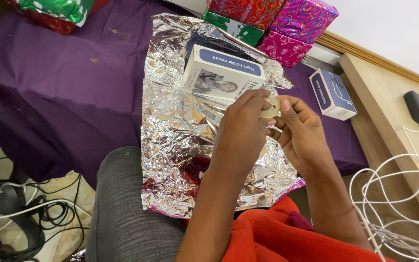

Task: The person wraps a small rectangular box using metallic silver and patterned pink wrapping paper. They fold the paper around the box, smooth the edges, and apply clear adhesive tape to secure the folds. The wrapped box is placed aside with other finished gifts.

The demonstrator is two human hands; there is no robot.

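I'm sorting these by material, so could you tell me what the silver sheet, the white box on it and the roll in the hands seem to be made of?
Silver sheet: looks like metallic foil wrap; mirror-bright and full of sharp crinkles.
White box: likely printed card, smooth with crisp folded edges.
Roll: seems clear or pale tape on a ring, held between left hand and right hand; too small to be sure.

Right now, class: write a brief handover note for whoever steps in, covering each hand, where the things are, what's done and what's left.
Left hand and right hand together hold a roll of clear tape above the sheet.
The white product box lies on the silver wrapping sheet, spread shiny side up on the purple cloth.
Done: box placed on the sheet.
Left: the sheet is unfolded and no tape shows on it.
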